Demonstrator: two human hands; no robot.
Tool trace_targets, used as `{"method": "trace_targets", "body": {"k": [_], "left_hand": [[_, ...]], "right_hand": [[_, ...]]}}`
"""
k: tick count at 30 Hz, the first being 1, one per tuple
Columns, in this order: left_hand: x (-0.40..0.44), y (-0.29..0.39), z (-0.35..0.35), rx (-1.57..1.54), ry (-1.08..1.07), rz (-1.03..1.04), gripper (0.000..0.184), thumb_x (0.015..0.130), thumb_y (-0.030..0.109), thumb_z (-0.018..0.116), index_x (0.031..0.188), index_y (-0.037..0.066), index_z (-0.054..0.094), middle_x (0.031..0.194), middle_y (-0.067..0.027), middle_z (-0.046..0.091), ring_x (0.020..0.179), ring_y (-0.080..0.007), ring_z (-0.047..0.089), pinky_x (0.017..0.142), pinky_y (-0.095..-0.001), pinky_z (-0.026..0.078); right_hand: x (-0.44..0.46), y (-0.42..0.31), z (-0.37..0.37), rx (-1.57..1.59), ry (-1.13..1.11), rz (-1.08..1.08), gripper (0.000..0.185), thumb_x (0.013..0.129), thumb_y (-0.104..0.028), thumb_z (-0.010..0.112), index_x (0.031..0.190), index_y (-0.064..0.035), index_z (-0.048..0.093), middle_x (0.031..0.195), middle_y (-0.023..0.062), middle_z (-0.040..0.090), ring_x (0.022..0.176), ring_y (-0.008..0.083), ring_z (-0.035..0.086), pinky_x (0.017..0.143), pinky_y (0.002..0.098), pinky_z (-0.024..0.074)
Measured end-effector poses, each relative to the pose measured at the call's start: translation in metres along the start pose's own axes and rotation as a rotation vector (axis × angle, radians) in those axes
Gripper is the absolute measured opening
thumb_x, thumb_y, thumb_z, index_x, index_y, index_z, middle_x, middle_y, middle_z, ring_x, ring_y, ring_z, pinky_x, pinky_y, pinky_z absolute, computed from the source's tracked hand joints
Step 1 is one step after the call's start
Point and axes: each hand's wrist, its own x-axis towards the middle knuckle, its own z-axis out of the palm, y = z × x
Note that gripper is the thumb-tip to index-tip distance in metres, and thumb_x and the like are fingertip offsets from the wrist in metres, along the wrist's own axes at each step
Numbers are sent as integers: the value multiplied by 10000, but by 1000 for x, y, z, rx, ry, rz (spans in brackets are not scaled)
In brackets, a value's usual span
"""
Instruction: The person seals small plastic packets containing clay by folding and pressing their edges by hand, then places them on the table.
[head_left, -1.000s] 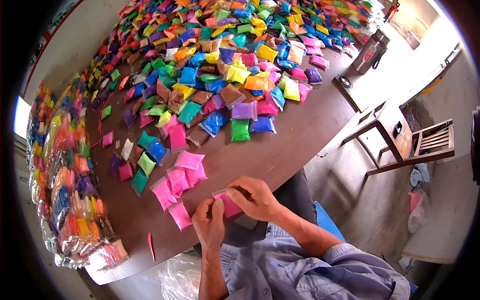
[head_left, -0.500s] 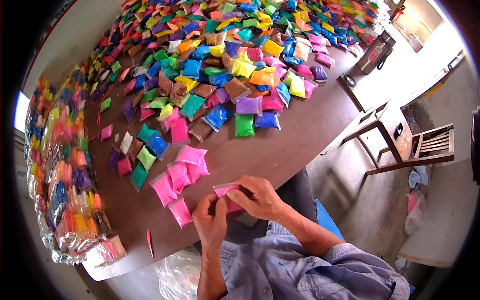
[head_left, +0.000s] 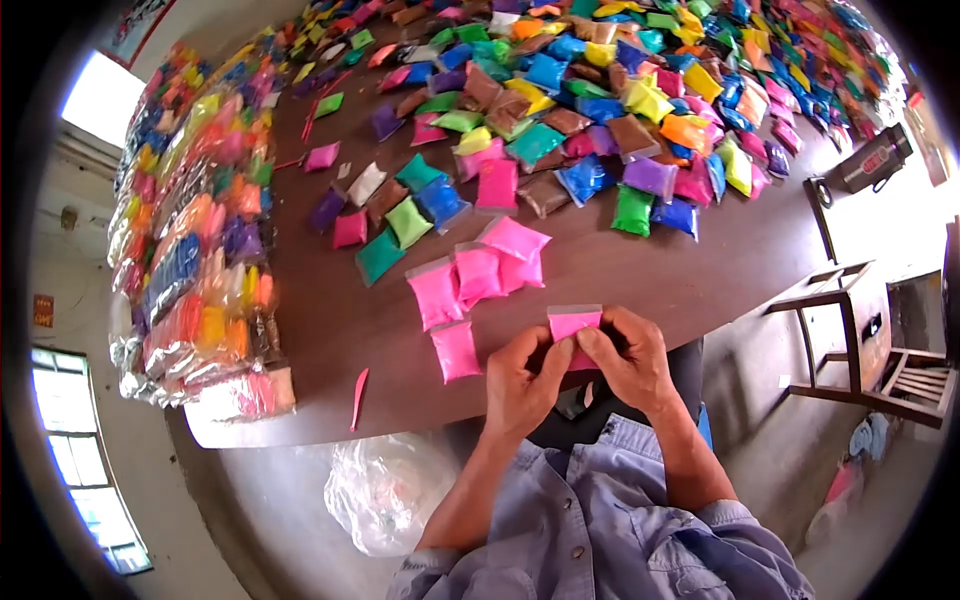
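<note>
Between my two hands, at the near edge of the brown table, is a pink packet [head_left: 574,321] with a clear strip along its top. My left hand [head_left: 524,378] grips its left side, thumb against the front. On the right side my right hand [head_left: 630,357] pinches it the same way, the thumbs nearly touching. The packet's lower part is partly hidden by the fingers. Just left of my hands lies a single pink packet [head_left: 457,351], and above it is a small overlapping group of pink packets [head_left: 478,272].
A large heap of coloured packets [head_left: 545,72] covers the table's [head_left: 330,400] far side. Bundled bags [head_left: 200,260] line its left end. A pink plastic tool [head_left: 359,398] lies near the front edge. A flask [head_left: 872,160] and a wooden chair [head_left: 862,345] are at the right.
The view has swung to the left, so the table's things appear farther right. Both hands still hold the pink packet, whose clear top strip now faces up more plainly between the thumbs.
</note>
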Motion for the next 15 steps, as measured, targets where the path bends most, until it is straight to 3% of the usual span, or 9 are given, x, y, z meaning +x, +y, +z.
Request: {"method": "trace_targets", "body": {"k": [3, 5, 10, 15], "left_hand": [[1, -3, -2, -79, 20, 39, 202, 988, 171, 707, 972, -30, 694, 727, 21, 634, 674, -29, 523, 573, -233, 432], [0, -1, -4, -40, -24, 14, 225, 990, 194, 714, 964, -29, 690, 731, 17, 639, 680, -33, 528, 578, -233, 433], [1, -11, -3, -152, -36, -21, 246, 990, 204, 718, 900, -16, 656, 688, 45, 537, 655, -26, 443, 543, -240, 375], [0, -14, 3, -157, 74, 95, 250, 998, 194, 703, 868, -10, 636, 676, 44, 510, 661, -19, 414, 540, -238, 365]], "right_hand": [[-1, -2, 4, 115, 46, 74, 132, 971, -104, 683, 1002, 24, 689, 765, 9, 616, 709, 64, 527, 624, 254, 451], [0, -2, 2, 51, 35, 13, 135, 987, -98, 660, 1020, 31, 687, 777, -3, 624, 718, 63, 537, 633, 248, 454], [-1, 3, -1, 32, -26, 21, 129, 978, -86, 664, 1024, 32, 689, 781, 21, 636, 728, 70, 555, 651, 253, 465], [-3, -2, 0, 1, -58, -13, 135, 969, -93, 683, 1028, 29, 691, 792, 32, 644, 740, 71, 564, 663, 255, 472]]}}
